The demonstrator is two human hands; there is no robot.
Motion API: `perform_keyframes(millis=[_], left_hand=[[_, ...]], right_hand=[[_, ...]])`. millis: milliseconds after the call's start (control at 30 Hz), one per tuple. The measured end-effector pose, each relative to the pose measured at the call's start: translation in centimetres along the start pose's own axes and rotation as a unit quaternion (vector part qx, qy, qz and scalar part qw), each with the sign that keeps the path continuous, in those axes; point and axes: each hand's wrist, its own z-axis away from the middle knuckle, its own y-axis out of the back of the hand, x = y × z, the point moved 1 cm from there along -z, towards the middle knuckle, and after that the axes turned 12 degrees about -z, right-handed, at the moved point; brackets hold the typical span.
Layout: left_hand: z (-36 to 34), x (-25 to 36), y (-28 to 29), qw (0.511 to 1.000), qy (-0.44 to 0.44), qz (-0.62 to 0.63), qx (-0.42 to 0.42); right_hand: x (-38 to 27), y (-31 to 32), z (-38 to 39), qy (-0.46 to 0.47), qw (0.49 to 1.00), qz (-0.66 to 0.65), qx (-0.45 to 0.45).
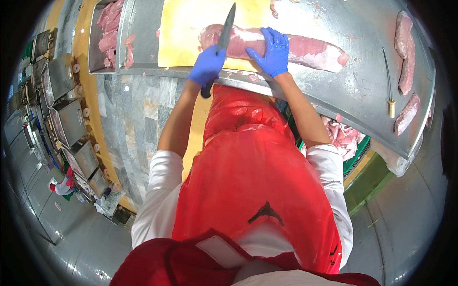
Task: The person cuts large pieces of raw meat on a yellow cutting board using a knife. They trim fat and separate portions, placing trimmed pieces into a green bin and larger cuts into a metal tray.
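Observation:
A long piece of raw pork loin [310, 51] lies crosswise, its left part on a yellow cutting board [179, 35] and its right end on the steel table [355, 90]. My left hand [207, 64], in a blue glove, is closed round the handle of a knife [227, 26]. The blade points up and away, over the left end of the loin. My right hand [273, 51], also gloved in blue, rests on top of the loin near its middle, fingers stretched out and thumb apart. Small meat scraps [253, 76] lie by the board's near edge.
At the left stands a steel tray [94, 47] of cut meat. On the right are a sharpening steel [389, 81] and several meat strips [404, 52]. Below the table edge, trimmings [341, 136] fill a green crate [358, 155]. Steel carts [67, 121] and another person [62, 186] are far left.

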Motion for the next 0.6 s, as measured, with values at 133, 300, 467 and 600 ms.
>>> perform_keyframes(millis=[133,300,467,600], left_hand=[[1.6,2.6,1.4,0.986,0.123,0.076,-0.085],[-1.1,1.4,0.5,0.981,0.096,0.134,-0.097],[3.6,2.9,0.7,0.975,0.145,0.099,-0.137],[-2.1,3.1,0.6,0.96,0.127,0.2,-0.149]], right_hand=[[0.2,0.0,0.1,0.006,1.0,-0.003,0.025],[-0.1,-0.7,0.2,0.002,0.999,-0.031,0.044],[0.0,-0.5,1.0,0.003,0.999,-0.013,0.052],[0.6,-0.5,0.2,-0.025,0.998,-0.04,0.038]])
